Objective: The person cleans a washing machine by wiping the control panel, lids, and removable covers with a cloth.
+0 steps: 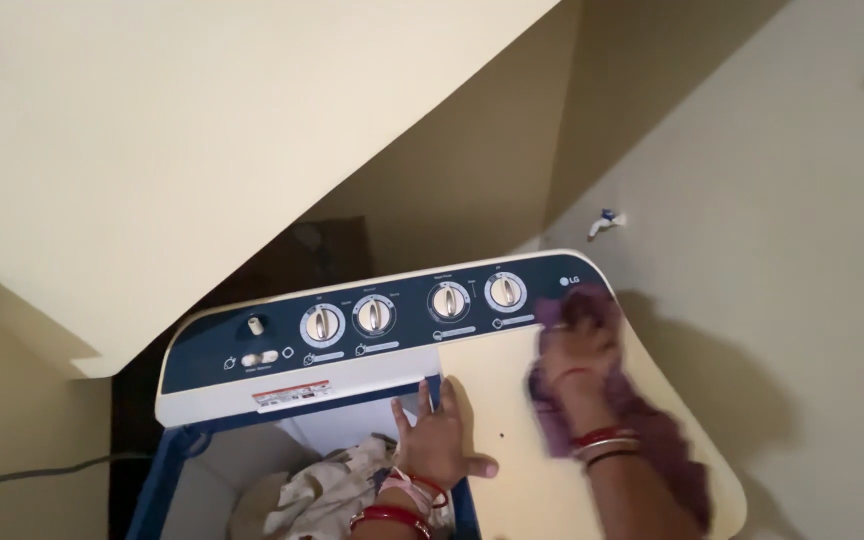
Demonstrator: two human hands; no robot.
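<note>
Two hands work at a twin-tub washing machine (282,385) seen from above. Nearest, at about six o'clock in the view, the left hand (439,447) lies flat with fingers spread and thumb out to the right, its grip released and holding nothing; the palm rests on the inner edge of the cream lid (497,400), right where the lid meets the open tub (214,470). Red bangles (392,518) ring that wrist. Just at seven o'clock of the hand, inside the blue-rimmed tub, lies a heap of patterned cloth (327,490), pale with dark patches, touching the wrist.

Farther out, at about four o'clock in the view, the right forearm runs up across the lid, with red and dark bangles at the wrist. The right hand (580,350) is pressed down on a purple rag (642,420), its grip clenched on the bunched fabric near the lid's far right corner; motion blur hides the fingers. The rag trails back under the forearm.

Beyond both hands, at twelve o'clock, the dark blue control panel (382,320) carries four round dials (374,316) and a small switch knob (256,325). Farthest, at one o'clock, a small tap (607,223) juts from the cream wall (752,180).
</note>
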